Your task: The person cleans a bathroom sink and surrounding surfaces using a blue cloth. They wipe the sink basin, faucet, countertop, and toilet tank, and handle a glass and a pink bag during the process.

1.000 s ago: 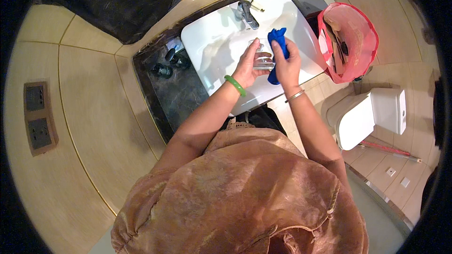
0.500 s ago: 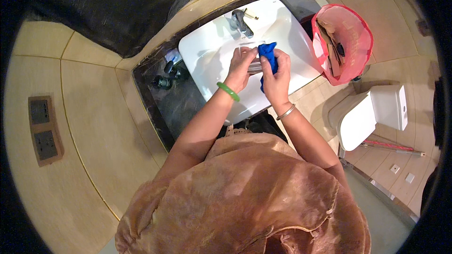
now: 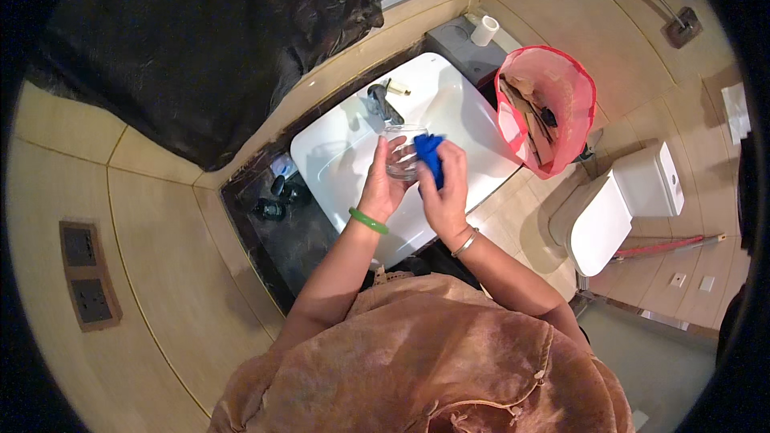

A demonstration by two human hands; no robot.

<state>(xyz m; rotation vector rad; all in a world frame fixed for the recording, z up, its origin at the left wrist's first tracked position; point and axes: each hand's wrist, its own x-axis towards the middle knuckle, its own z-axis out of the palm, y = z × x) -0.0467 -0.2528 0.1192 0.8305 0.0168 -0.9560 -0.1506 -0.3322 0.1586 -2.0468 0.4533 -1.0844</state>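
Above the white sink [image 3: 473, 132], my left hand [image 3: 382, 189] is closed around a clear glass cup [image 3: 403, 162], with its fingers showing through the glass. My right hand [image 3: 447, 199] grips a blue cloth [image 3: 431, 159] and presses it against the cup's right side. Some of the right fingers are hidden by the cloth, which is slightly blurred. A green bangle circles my left wrist and a silver one my right. The dark faucet [image 3: 387, 106] stands just beyond the cup.
Dark bottles [image 3: 290, 190] stand on the black counter [image 3: 301, 223] left of the sink. To the right are a pink bag [image 3: 571, 104] holding cardboard-like scraps and a white toilet [image 3: 600, 224]. A white roll [image 3: 484, 30] sits on the grey ledge behind.
The view has shifted, so the room sits lower in the picture. My left hand has turned, showing more of the cup. The cloth in my right hand stays against the cup.
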